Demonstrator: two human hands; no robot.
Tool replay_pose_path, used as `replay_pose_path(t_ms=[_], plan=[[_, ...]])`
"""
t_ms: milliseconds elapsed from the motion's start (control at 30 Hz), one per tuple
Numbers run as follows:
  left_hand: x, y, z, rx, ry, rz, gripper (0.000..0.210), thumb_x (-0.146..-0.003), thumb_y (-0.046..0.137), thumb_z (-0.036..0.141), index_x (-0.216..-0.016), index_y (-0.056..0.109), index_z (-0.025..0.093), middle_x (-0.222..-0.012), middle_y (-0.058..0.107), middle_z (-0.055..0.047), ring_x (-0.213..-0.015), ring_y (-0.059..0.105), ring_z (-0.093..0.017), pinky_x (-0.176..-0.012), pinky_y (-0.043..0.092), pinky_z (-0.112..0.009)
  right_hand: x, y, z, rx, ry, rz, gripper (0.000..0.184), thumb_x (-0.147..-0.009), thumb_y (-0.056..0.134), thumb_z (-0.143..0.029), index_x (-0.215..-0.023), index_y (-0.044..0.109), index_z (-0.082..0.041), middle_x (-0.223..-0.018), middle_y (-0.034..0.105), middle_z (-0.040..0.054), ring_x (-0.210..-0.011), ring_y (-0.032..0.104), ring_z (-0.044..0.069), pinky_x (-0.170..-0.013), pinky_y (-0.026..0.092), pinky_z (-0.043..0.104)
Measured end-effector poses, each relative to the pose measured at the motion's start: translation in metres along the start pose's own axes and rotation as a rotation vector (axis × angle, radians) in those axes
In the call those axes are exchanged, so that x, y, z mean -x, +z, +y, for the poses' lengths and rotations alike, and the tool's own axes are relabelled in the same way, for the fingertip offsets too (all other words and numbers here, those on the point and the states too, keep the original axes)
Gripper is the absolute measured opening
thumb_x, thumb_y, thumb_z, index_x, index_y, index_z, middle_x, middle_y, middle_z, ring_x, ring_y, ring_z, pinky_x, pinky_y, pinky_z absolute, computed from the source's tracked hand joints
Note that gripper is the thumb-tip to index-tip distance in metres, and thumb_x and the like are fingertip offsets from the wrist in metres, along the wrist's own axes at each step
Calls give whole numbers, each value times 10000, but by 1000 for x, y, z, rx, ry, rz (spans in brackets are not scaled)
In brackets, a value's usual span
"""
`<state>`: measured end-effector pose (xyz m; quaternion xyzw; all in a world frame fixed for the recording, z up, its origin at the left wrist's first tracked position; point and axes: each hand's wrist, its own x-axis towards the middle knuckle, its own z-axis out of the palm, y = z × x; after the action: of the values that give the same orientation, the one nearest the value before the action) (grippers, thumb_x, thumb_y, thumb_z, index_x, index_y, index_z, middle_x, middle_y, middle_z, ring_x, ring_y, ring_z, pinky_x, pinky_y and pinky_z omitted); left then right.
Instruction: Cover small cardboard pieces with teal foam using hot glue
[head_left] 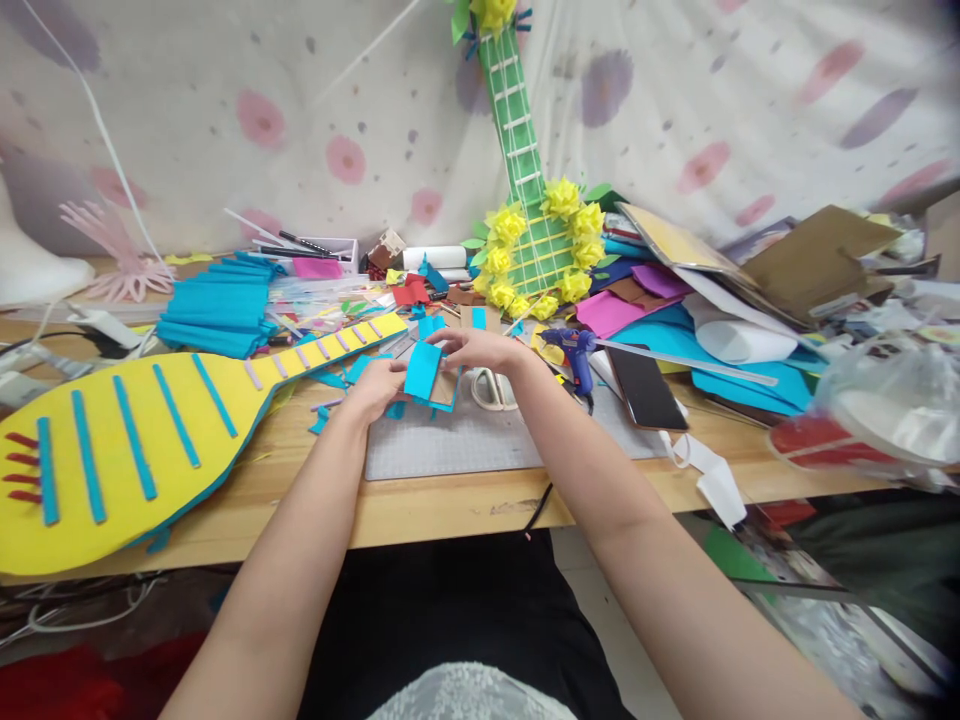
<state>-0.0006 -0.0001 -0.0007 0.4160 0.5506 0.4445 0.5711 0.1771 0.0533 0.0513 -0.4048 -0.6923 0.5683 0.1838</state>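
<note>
A small piece of brown cardboard partly wrapped in bright blue paper [424, 372] is between my hands, tilted above the grey cutting mat [450, 445]. My left hand [377, 387] grips its left edge with thumb and fingers. From the right, my right hand [478, 350] curls over its upper edge and side, the fingertips partly hidden. White-handled scissors [493, 388] lie on the mat just under my right wrist. Scraps of blue paper [321, 418] are scattered near my left hand.
A yellow cardboard lute shape [139, 440] covers the left of the table. A green paper instrument with yellow flowers [536, 245] leans at the back. To the right are a blue glue gun [577, 355], a phone [646, 388], piled paper [660, 330] and a bagged red-and-white tub [847, 435].
</note>
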Motion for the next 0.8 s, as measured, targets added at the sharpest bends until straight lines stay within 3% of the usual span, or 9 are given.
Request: replay_pose_path(t_ms=[100,167,233,367,500,633,800], plan=[[0,1,4,48,51,166,343,-461,785,323,-714,682,115,-562,641,-34,-512,594,-150,-502,482,-248,1,2,-3,-37,-163,251,382,-617,623,-136,-991,580,-202,-895,608,22,-848,561,148,-719,454,264],[1,2,5,72,94,231,341,-459,781,335,-698,674,117,-560,638,-30,-507,583,-143,-495,475,-243,2,10,-5,29,-235,440,323,-680,621,-241,-991,550,-187,-883,592,31,-834,557,154,-757,448,296],[0,1,4,83,141,272,331,-469,771,332,-704,668,123,-574,640,-26,-512,580,-140,-489,468,-236,3,25,-9,144,-244,534,360,-716,614,-360,-1014,522,-180,-824,576,28,-798,556,172,-769,439,329],[-7,-3,-6,13,250,407,230,-528,714,272,-704,657,134,-596,632,-16,-528,574,-133,-504,464,-233,1,62,-17,307,-261,582,561,-688,664,-412,-1154,436,-201,-885,575,62,-948,542,248,-864,397,382],[-12,-8,-11,-94,356,477,143,-586,655,239,-698,663,151,-613,634,-17,-580,597,-146,-542,467,-231,-11,81,-16,316,-288,622,554,-719,637,-325,-1202,387,-220,-952,574,95,-1032,519,289,-897,375,409],[-9,-8,-6,-105,343,486,208,-603,680,293,-754,670,150,-653,654,-26,-610,610,-159,-518,476,-235,-17,73,-12,327,-225,654,478,-750,531,-184,-1205,388,-212,-831,566,54,-905,562,262,-866,391,409],[-8,-5,-3,-27,306,485,227,-622,687,298,-789,676,145,-687,665,-30,-625,617,-163,-505,491,-245,-14,50,-3,252,-173,713,390,-735,585,-214,-1099,445,-220,-764,541,14,-840,556,219,-862,394,383]])
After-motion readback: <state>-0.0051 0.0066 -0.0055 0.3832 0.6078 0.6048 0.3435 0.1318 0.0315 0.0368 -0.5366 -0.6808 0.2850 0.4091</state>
